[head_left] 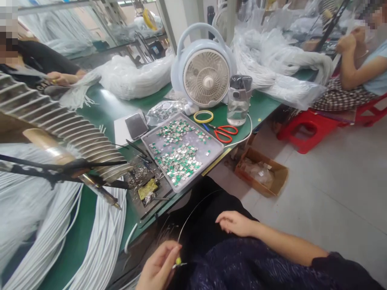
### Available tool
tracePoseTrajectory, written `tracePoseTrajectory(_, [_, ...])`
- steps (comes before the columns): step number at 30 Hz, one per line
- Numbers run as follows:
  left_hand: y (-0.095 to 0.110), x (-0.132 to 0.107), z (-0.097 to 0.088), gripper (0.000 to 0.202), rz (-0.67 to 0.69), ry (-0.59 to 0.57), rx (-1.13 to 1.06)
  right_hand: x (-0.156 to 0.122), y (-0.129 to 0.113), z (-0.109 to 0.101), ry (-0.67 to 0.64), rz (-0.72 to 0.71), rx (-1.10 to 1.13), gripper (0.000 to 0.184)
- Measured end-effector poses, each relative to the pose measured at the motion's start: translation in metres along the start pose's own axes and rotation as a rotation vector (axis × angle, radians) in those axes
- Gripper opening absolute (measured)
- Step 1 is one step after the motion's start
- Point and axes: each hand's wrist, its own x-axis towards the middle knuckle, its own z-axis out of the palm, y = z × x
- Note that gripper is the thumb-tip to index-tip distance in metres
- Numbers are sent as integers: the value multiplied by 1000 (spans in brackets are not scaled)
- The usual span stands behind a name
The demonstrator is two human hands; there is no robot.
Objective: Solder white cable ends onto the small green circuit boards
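Workbench (145, 102) here is green and heaped with bundles of white cable (130, 78), with one co-worker (353, 52) sitting off to the right and another co-worker's hand (59, 78) showing on the left. Cardboard box (260, 171) sits on the floor by the bench. Up top there's a fan (207, 76), a water bottle (238, 100), and a metal tray (181, 153) loaded with small silver-and-green pieces (179, 161), red scissors (225, 133) just beside it. Down by the lap, just off the bench edge, the left hand (157, 266) pinches a thin wire (193, 213) with a yellow-green tip (178, 261), while the right hand (234, 223) lies open on dark clothing (242, 262), fingers loosely curled.
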Motion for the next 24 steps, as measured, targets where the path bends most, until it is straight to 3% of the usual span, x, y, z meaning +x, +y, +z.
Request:
tracePoseTrajectory(2, [8, 5, 13, 48, 90, -55, 80, 15, -6, 23, -163, 7, 67, 54])
tracePoseTrajectory(5, [14, 14, 31, 41, 161, -121, 167, 31, -19, 35, -284, 4, 137, 69])
tracePoseTrajectory(11, [17, 28, 53, 27, 200, -102, 301, 45, -40, 29, -327, 30, 69, 46])
tracePoseTrajectory(17, [33, 39, 72, 26, 208, 4, 418, 47, -45, 23, -155, -22, -41, 43])
tracePoseTrajectory(24, [45, 51, 74, 24, 231, 35, 388, 45, -59, -11, 141, -217, -135, 31])
